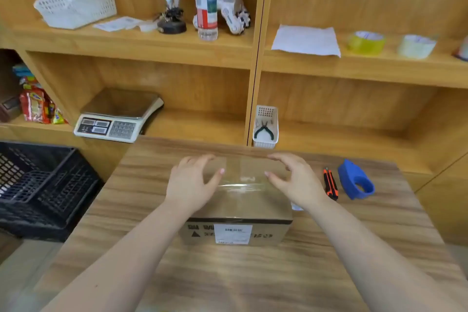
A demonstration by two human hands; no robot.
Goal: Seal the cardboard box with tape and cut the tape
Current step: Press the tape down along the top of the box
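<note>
Head view: wood-grain table [228, 273] pushed up to wooden shelving [177, 58]. Black plastic crate [43, 185] left of the table. Lower shelf has a weighing scale [116, 119] and a small white basket [266, 134] with pliers in it; upper shelf has a clear bottle [206, 7] and two tape rolls [366, 42] (one yellowish, one clear).

Cardboard box [240, 200] sits mid-table, flaps closed, white label [233, 233] on the near side facing the person. Long axis looks to run away from the camera; clear tape strip [235, 185] crosses the top left-right.

Left hand [192, 182] and right hand [293, 180] lie flat on the box top, fingers spread, gripping nothing. Orange-black utility knife [330, 183] and blue tape dispenser [355, 180] lie just right of the box, knife nearer it, both untouched.
</note>
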